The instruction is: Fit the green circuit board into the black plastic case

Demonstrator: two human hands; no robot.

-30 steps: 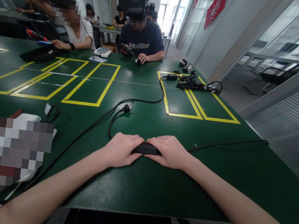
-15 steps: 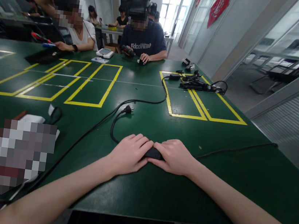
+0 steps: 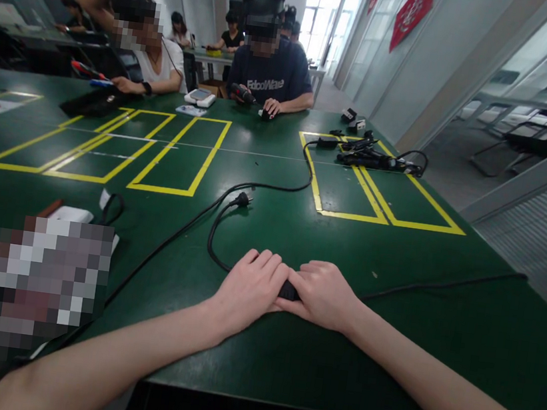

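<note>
My left hand [image 3: 253,291] and my right hand [image 3: 325,296] meet over the green table [image 3: 323,366]. Both are closed round a black power adapter [image 3: 288,291], of which only a small dark part shows between them. From behind my left hand a black cord curves up to a two-pin plug [image 3: 242,199] lying on the table. Another black cable [image 3: 445,282] runs from beside my right hand to the table's right edge.
A long black cable [image 3: 168,243] crosses the table toward a bundle of black devices [image 3: 373,155] inside yellow tape outlines [image 3: 352,217]. At left lies a blurred-out item [image 3: 43,289]. Across the table, one person [image 3: 273,74] works with a power tool; another person [image 3: 157,69] sits left.
My left hand has closed in toward my right and covers more of the adapter. The whole view has shifted slightly, so the table and people appear farther right.
</note>
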